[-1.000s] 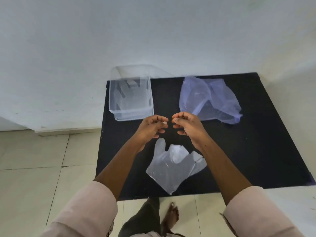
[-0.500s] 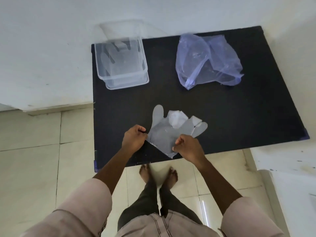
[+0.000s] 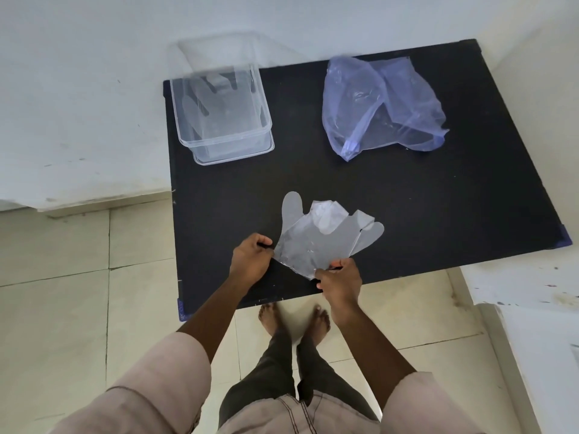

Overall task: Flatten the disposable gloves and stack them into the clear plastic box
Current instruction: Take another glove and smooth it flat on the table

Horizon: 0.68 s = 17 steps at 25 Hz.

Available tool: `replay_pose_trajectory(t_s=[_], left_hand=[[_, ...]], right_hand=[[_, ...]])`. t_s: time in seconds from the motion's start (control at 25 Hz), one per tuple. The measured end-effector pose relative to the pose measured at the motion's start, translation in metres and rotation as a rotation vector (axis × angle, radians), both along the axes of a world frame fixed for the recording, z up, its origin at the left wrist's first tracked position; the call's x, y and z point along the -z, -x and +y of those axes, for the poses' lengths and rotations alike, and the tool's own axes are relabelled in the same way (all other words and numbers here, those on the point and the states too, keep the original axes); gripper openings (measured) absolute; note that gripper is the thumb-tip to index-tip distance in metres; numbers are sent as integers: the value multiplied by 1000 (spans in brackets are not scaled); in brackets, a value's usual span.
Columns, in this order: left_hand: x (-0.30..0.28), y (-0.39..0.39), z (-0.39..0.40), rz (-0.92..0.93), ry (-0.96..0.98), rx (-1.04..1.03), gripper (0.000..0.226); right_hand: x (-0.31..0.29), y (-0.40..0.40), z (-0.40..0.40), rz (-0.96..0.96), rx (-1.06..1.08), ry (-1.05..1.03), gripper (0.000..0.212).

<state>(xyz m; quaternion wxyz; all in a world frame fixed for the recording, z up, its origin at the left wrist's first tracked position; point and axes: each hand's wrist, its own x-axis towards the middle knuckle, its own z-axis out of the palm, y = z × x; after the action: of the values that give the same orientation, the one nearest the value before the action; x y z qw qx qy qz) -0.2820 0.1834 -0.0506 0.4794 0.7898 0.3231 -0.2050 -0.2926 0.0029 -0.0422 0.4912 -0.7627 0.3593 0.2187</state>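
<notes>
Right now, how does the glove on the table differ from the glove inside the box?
The glove on the table is crumpled, some fingers folded over; the glove in the box lies flat with fingers spread. The table glove is pinched at its cuff by the left hand and the right hand; the boxed one is untouched. The table glove lies near the front edge, while the box stands at the back left. Both are thin clear plastic.

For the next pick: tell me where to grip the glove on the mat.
Take the glove by its cuff corners from the near side, as the left hand and right hand do; the cuff edge is straight, while some fingers are folded over.
</notes>
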Motion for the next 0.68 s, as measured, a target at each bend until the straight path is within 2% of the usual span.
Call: replay_pose_trajectory(t_s=[0.2, 0.32, 0.4, 0.52, 0.68], left_hand=[[8, 21, 7, -89, -62, 126, 29], [6, 29, 2, -193, -128, 241, 55], [0, 26, -5, -312, -134, 225, 65], [-15, 9, -10, -505, -130, 153, 55], [-41, -11, -6, -720, -97, 260, 36]], right_hand=[[-22, -14, 0, 57, 214, -252, 28], [-40, -22, -4, 65, 251, -377, 24], [-51, -26, -6, 68, 240, -414, 24], [-64, -32, -9, 78, 224, -435, 25], [-78, -39, -16, 77, 208, -433, 23]])
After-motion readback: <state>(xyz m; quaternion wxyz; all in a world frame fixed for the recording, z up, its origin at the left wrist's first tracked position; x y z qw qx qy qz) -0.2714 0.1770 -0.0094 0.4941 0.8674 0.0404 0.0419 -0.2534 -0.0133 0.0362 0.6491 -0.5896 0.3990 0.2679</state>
